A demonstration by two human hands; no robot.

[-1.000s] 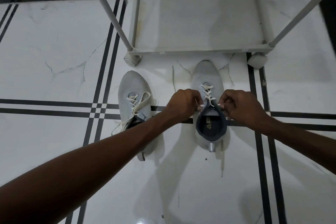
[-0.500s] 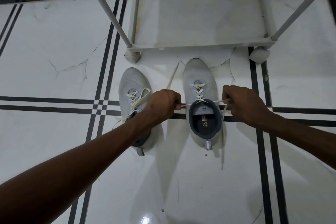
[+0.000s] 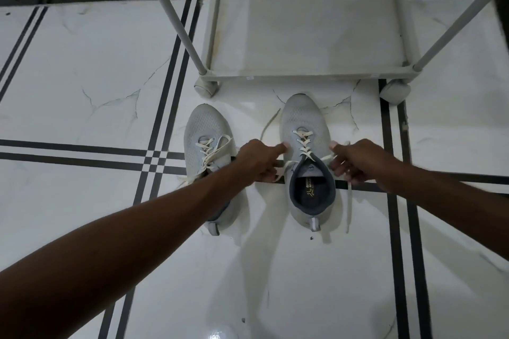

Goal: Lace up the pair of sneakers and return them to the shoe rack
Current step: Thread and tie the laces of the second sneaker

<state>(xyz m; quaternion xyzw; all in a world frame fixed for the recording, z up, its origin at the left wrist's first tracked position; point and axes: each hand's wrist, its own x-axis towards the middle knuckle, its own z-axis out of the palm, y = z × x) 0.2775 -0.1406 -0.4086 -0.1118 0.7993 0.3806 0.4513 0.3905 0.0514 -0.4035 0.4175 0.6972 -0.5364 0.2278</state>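
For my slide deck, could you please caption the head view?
Both hands, left hand and right hand, pull laces sideways on the right sneaker.

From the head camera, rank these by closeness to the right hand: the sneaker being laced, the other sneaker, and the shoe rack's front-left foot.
1. Grey mesh sneaker being laced: right beside the right hand, which holds its cream lace.
2. Grey rack's front-left foot: ahead, to the left.
3. Other grey sneaker: left, beyond the left hand; close call with the foot.

Two grey sneakers sit on the floor (image 3: 82, 85) before the shoe rack (image 3: 311, 74). At the right sneaker (image 3: 304, 118), the left hand (image 3: 257, 161) and right hand (image 3: 355, 161) each pinch a lace end (image 3: 283, 170); the left sneaker (image 3: 205, 129) lies beside it.
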